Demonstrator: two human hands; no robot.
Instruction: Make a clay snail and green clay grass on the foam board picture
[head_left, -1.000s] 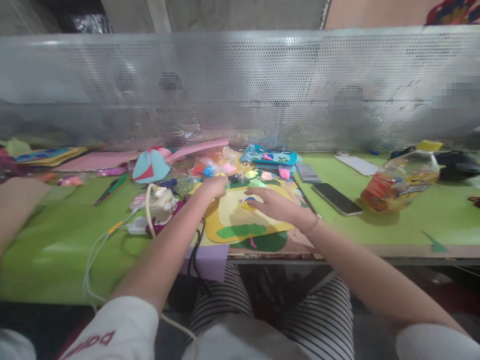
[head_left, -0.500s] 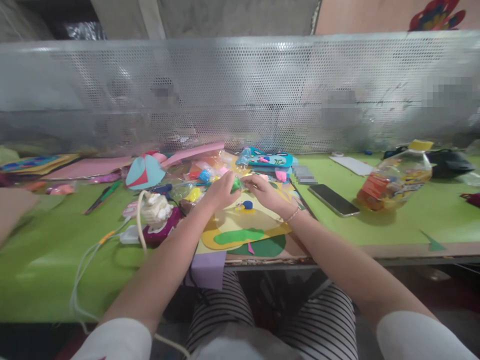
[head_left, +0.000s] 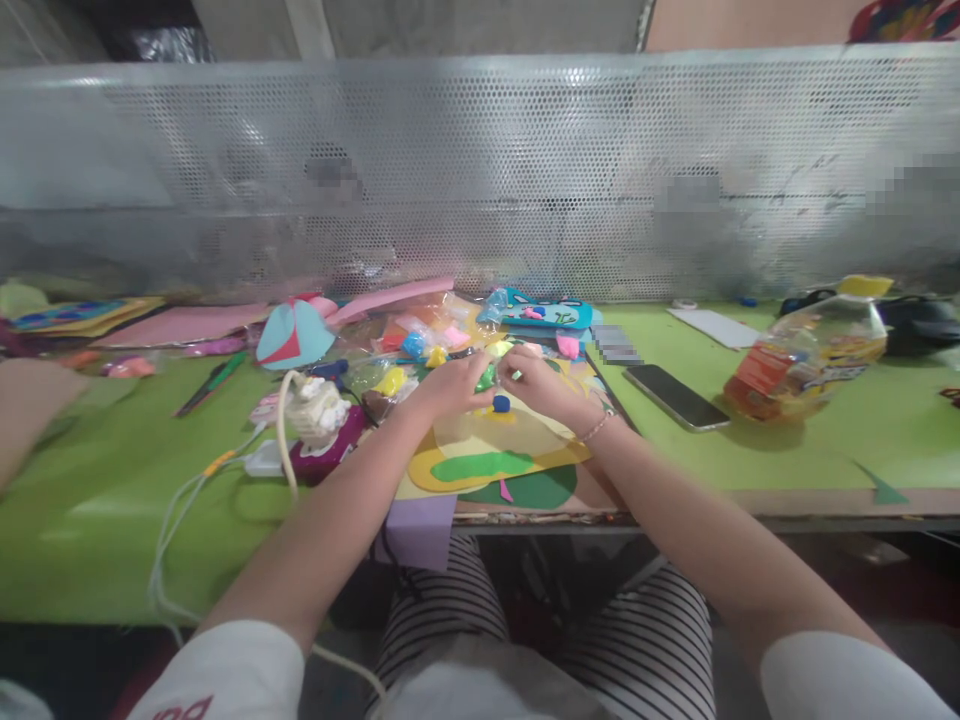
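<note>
Green in colour, a small lump (head_left: pixel 486 378) is sitting at the fingertips of the left hand (head_left: pixel 456 386), whose thumb and fingers are gripping it above a yellow sheet (head_left: pixel 424 470). The right hand (head_left: pixel 541 384) is hovering just beside it with fingers bent; whether they are pinching anything cannot be told. A dark blue piece (head_left: pixel 501 404) is lying on the sheet, near both hands. A phone (head_left: pixel 676 397) and a yellow-capped bottle (head_left: pixel 810 355) are resting on the green table (head_left: pixel 750 460) to the right.

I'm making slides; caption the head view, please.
Left hand holding a green lump, right hand close by, over a yellow sheet.
</note>
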